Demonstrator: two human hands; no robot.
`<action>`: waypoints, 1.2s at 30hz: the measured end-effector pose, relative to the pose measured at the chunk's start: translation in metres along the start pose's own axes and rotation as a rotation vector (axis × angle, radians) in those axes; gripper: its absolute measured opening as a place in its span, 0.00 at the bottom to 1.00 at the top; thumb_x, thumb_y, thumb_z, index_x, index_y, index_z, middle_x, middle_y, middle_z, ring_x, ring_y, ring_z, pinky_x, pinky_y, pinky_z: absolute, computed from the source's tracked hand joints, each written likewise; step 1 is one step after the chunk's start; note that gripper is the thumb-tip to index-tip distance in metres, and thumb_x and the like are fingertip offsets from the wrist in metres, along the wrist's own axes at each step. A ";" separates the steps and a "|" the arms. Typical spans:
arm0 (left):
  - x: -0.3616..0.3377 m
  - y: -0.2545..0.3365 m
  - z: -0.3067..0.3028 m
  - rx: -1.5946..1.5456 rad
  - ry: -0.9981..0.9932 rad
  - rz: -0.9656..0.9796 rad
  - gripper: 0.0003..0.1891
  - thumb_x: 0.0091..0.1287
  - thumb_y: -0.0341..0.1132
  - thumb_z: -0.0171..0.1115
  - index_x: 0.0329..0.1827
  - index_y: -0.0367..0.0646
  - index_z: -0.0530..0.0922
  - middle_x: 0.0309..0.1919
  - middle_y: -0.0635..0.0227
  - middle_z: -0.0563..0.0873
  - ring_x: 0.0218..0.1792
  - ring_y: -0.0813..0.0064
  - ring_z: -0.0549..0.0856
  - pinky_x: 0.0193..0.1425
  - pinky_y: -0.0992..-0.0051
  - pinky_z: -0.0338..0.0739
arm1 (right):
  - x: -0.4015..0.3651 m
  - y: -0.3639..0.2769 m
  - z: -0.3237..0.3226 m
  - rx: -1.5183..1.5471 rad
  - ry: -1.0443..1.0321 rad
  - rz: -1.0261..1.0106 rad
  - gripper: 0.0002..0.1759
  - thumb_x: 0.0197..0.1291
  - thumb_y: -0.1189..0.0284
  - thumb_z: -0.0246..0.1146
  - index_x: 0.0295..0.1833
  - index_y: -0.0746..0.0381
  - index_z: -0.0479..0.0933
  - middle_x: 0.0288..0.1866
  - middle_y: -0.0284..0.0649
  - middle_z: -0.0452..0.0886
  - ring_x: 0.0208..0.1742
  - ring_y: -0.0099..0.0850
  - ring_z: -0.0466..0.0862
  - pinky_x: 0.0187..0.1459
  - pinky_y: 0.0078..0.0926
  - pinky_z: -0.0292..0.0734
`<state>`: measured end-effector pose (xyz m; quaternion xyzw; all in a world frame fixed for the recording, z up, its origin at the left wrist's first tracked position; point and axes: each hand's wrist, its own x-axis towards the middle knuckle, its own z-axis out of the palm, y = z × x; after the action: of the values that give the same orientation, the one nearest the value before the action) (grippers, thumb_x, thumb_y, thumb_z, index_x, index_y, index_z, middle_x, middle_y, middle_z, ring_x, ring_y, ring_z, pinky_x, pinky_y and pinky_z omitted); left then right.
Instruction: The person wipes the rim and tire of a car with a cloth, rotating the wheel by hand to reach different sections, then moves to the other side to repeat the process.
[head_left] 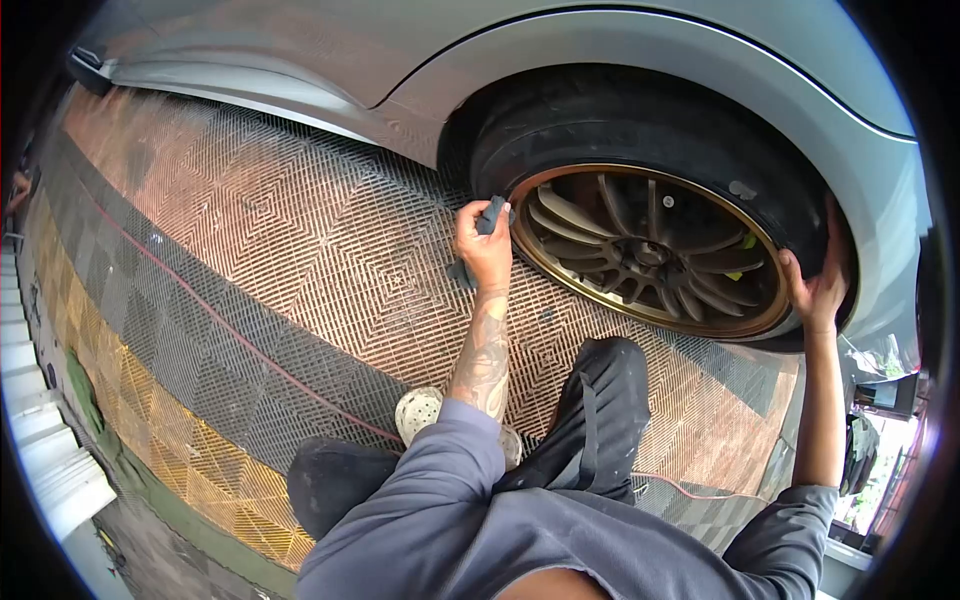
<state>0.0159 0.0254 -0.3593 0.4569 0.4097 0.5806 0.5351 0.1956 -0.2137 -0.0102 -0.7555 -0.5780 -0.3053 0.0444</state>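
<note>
A bronze multi-spoke wheel rim (pixel 650 255) with a black tire (pixel 610 120) sits in the arch of a silver car. My left hand (pixel 485 250) is closed on a dark grey cloth (pixel 492 214), held right at the left edge of the tire. More dark grey material shows below that wrist. On the other side, my right hand (pixel 822 290) grips the tire, its thumb on the sidewall near the rim and its fingers up along the tread, partly hidden in the wheel arch.
The silver car body (pixel 270 50) extends over the top. Interlocking grid floor tiles (pixel 330 240) lie below, crossed by a thin reddish hose (pixel 230 325). My bent knee (pixel 610 370) is close to the wheel. White ridged objects (pixel 65 480) line the far left.
</note>
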 end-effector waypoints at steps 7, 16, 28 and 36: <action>-0.002 0.004 -0.004 0.253 0.014 0.254 0.10 0.51 0.22 0.68 0.37 0.37 0.83 0.38 0.59 0.85 0.39 0.62 0.85 0.46 0.68 0.79 | -0.002 0.000 0.000 0.018 -0.011 0.029 0.47 0.56 0.49 0.68 0.73 0.68 0.62 0.69 0.54 0.70 0.71 0.45 0.69 0.71 0.38 0.60; 0.024 0.067 0.014 0.189 -0.085 0.507 0.13 0.44 0.19 0.67 0.34 0.40 0.82 0.33 0.62 0.80 0.34 0.60 0.83 0.37 0.66 0.79 | -0.004 0.004 0.006 0.044 -0.012 0.038 0.46 0.57 0.52 0.68 0.73 0.69 0.61 0.70 0.56 0.69 0.72 0.46 0.68 0.71 0.38 0.60; 0.031 0.091 0.026 0.132 -0.050 0.619 0.13 0.43 0.18 0.68 0.33 0.42 0.81 0.33 0.63 0.82 0.34 0.61 0.84 0.39 0.67 0.80 | -0.004 0.003 0.003 0.064 -0.002 0.026 0.47 0.56 0.54 0.70 0.73 0.70 0.61 0.70 0.55 0.69 0.72 0.44 0.68 0.71 0.37 0.58; 0.016 -0.025 -0.011 0.361 0.009 0.423 0.09 0.50 0.21 0.66 0.34 0.41 0.81 0.37 0.60 0.83 0.36 0.57 0.84 0.40 0.64 0.81 | 0.000 0.003 0.008 0.113 0.002 -0.026 0.43 0.58 0.63 0.69 0.72 0.72 0.60 0.72 0.56 0.66 0.73 0.45 0.65 0.73 0.39 0.55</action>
<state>0.0112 0.0442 -0.3842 0.6178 0.4043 0.5990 0.3101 0.2010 -0.2117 -0.0157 -0.7440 -0.6039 -0.2735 0.0838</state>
